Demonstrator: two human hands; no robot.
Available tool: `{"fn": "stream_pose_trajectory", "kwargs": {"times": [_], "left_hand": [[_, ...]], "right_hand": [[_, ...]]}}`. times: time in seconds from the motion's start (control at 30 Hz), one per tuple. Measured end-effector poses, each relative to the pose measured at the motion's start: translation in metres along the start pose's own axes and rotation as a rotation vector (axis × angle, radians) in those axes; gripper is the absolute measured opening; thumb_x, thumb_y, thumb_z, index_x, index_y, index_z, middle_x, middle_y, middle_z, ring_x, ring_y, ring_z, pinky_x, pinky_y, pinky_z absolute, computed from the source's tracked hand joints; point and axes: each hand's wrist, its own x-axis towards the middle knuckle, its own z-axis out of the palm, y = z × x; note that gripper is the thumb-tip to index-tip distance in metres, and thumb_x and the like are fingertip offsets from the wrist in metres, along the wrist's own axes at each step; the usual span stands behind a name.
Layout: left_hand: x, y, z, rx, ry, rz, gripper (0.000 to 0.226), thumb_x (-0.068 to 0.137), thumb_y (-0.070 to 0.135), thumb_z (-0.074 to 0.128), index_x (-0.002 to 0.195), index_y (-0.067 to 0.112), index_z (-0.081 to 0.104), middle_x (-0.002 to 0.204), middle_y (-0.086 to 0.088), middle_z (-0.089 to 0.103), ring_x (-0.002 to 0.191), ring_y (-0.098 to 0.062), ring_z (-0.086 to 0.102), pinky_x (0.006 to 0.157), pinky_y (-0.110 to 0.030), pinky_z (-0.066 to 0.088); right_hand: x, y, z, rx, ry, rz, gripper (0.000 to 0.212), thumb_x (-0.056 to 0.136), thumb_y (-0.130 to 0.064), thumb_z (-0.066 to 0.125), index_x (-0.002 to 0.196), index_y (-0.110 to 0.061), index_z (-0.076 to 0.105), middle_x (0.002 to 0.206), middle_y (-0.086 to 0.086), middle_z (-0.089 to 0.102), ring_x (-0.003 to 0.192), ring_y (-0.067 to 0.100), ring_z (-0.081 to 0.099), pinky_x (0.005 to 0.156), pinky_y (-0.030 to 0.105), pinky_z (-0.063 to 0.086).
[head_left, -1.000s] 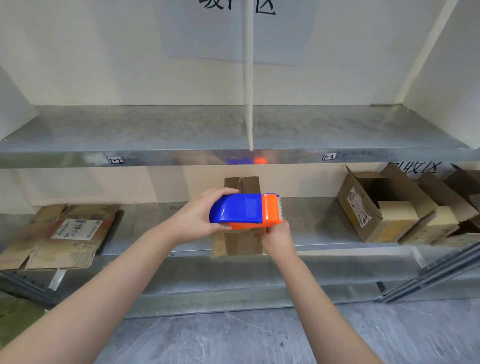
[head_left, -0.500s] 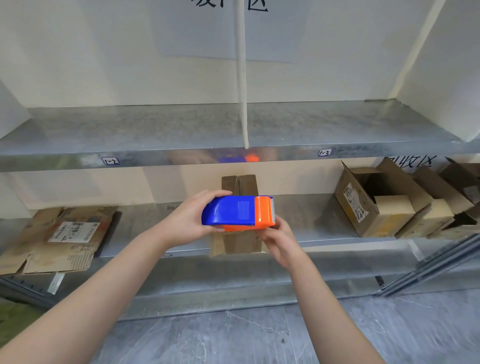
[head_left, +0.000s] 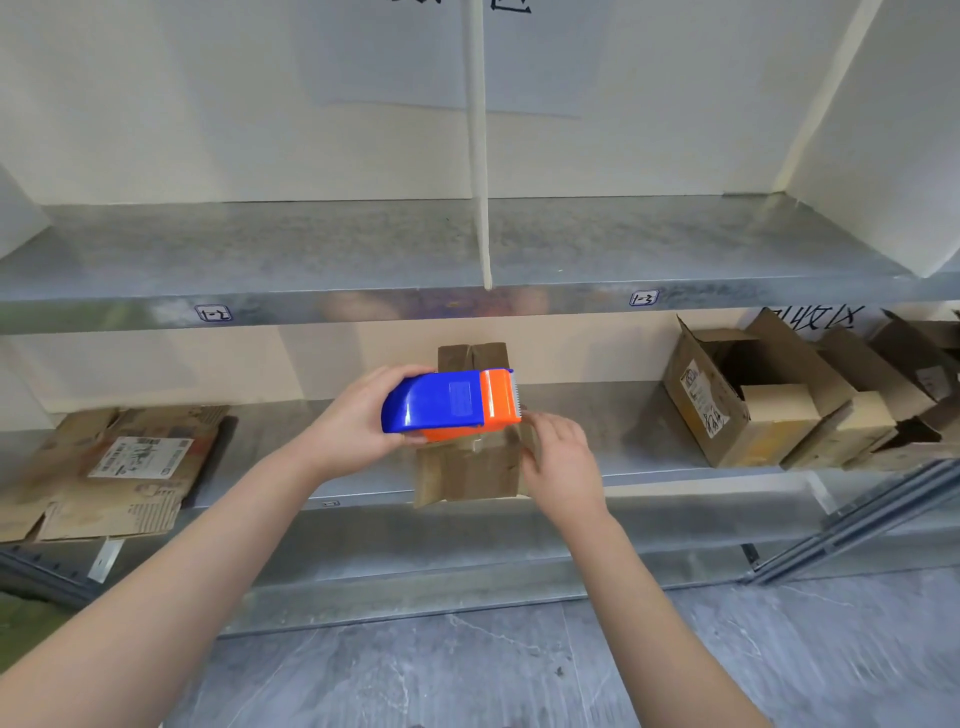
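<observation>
Taping box | you are gripping the dispenser (head_left: 451, 406) in your left hand (head_left: 358, 421), just over the box (head_left: 470, 470) on the shelf (head_left: 649, 441) | right hand (head_left: 558, 457) is reaching at its blade, grip unclear | no strip visibly laid; sealing seems left.

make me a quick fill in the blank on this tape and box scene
The left hand grips a blue and ___ tape dispenser. The right hand is at a small brown ___ box on the lower shelf. Flattened cardboard lies on that shelf, to the ___ of the box. The upper shelf carries labels 1-2 and ___.
Missing words: orange; cardboard; left; 1-3.
</observation>
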Motion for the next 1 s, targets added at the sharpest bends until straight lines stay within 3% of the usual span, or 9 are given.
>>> {"fn": "stream_pose_trajectory", "kwargs": {"times": [0.07,0.17,0.23,0.3,0.43,0.57,0.77,0.83,1.0], "left_hand": [[0.001,-0.003,0.002,0.003,-0.007,-0.006,0.071,0.072,0.023,0.084,0.129,0.036,0.044,0.125,0.013,0.051,0.114,0.0,0.046,0.096,-0.019,0.039],[0.005,0.0,0.006,-0.016,0.005,-0.018,0.072,0.072,0.023,0.084,0.131,0.035,0.044,0.127,0.015,0.049,0.116,0.001,0.045,0.094,-0.014,0.036],[0.01,0.003,0.008,-0.033,0.02,-0.013,0.073,0.072,0.022,0.084,0.131,0.036,0.044,0.128,0.015,0.049,0.117,0.0,0.044,0.096,-0.016,0.036],[0.014,0.008,0.009,-0.047,0.023,0.001,0.074,0.071,0.022,0.084,0.129,0.04,0.043,0.127,0.016,0.049,0.116,0.002,0.044,0.096,-0.014,0.036],[0.022,0.012,0.008,-0.068,0.024,0.013,0.075,0.071,0.021,0.085,0.129,0.043,0.042,0.128,0.017,0.047,0.118,0.002,0.043,0.098,-0.014,0.035],[0.026,0.01,0.008,-0.084,0.021,0.003,0.076,0.071,0.023,0.084,0.13,0.046,0.041,0.132,0.014,0.047,0.122,-0.001,0.043,0.102,-0.023,0.037],[0.03,0.007,0.009,-0.086,0.018,0.006,0.077,0.071,0.023,0.084,0.127,0.052,0.039,0.129,0.013,0.047,0.121,-0.003,0.043,0.103,-0.026,0.038],[0.03,0.007,0.009,-0.1,0.013,0.008,0.077,0.071,0.023,0.084,0.125,0.054,0.039,0.129,0.013,0.046,0.121,-0.001,0.043,0.103,-0.025,0.038],[0.03,0.006,0.009,-0.085,0.007,0.028,0.076,0.072,0.023,0.084,0.126,0.051,0.038,0.13,0.014,0.046,0.121,-0.001,0.043,0.101,-0.02,0.036]], "right_hand": [[0.001,-0.001,0.003,0.051,-0.09,-0.008,0.049,0.083,-0.021,0.062,0.131,-0.013,0.054,0.13,0.004,0.058,0.13,0.026,0.041,0.108,0.034,0.038],[-0.001,-0.008,0.008,0.187,-0.163,0.02,0.053,0.079,-0.044,0.057,0.125,-0.017,0.058,0.126,0.002,0.057,0.129,0.022,0.04,0.105,0.026,0.031],[-0.003,-0.011,0.014,0.233,-0.142,0.028,0.06,0.077,-0.062,0.051,0.117,-0.02,0.065,0.123,-0.002,0.059,0.128,0.018,0.039,0.105,0.027,0.032],[-0.004,-0.013,0.02,0.249,-0.05,0.038,0.058,0.077,-0.067,0.051,0.104,-0.02,0.07,0.115,-0.004,0.062,0.124,0.017,0.041,0.104,0.031,0.036],[0.006,-0.019,0.018,0.308,0.12,0.119,0.033,0.079,-0.053,0.059,0.083,-0.022,0.07,0.094,-0.008,0.062,0.105,0.014,0.048,0.089,0.027,0.042],[0.013,-0.024,0.006,0.416,0.071,0.126,0.012,0.078,-0.038,0.059,0.081,-0.026,0.059,0.085,-0.012,0.062,0.094,0.013,0.053,0.075,0.023,0.038],[0.011,-0.021,0.008,0.61,-0.066,0.111,0.031,0.08,-0.043,0.059,0.104,-0.024,0.064,0.102,-0.007,0.065,0.101,0.01,0.06,0.087,0.029,0.05],[0.01,-0.023,0.005,0.655,-0.032,0.14,0.022,0.086,-0.04,0.063,0.097,-0.021,0.067,0.095,-0.007,0.067,0.094,0.007,0.062,0.083,0.027,0.05],[0.016,-0.018,0.004,0.447,0.096,0.163,0.013,0.085,-0.026,0.072,0.077,-0.015,0.07,0.079,-0.01,0.066,0.085,0.011,0.059,0.074,0.026,0.042]]}}
